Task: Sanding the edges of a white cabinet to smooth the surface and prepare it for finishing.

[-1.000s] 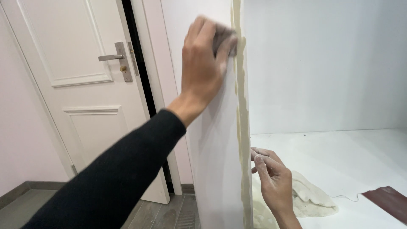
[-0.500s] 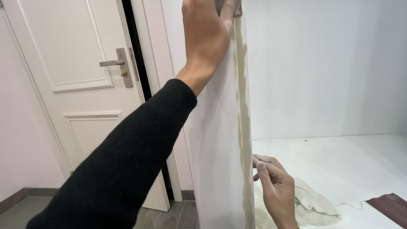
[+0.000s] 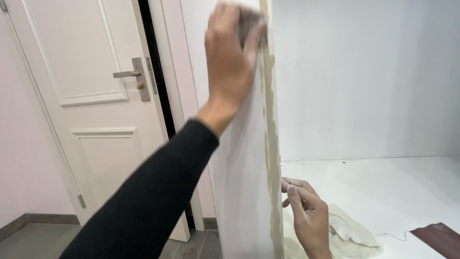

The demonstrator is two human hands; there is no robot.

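My left hand, in a black sleeve, presses a small grey sanding pad against the upper part of a white wall corner. A beige strip of filler runs down the corner edge. My right hand rests lower down, its fingertips touching the corner edge, and it holds nothing.
A white panelled door with a metal lever handle stands ajar at the left. A crumpled white cloth lies on the white floor at the right, with a dark red sheet near the lower right corner. A white wall stands behind.
My left hand slid the pad up along the corner edge, then came back down slightly. My right hand has stayed at the lower edge.
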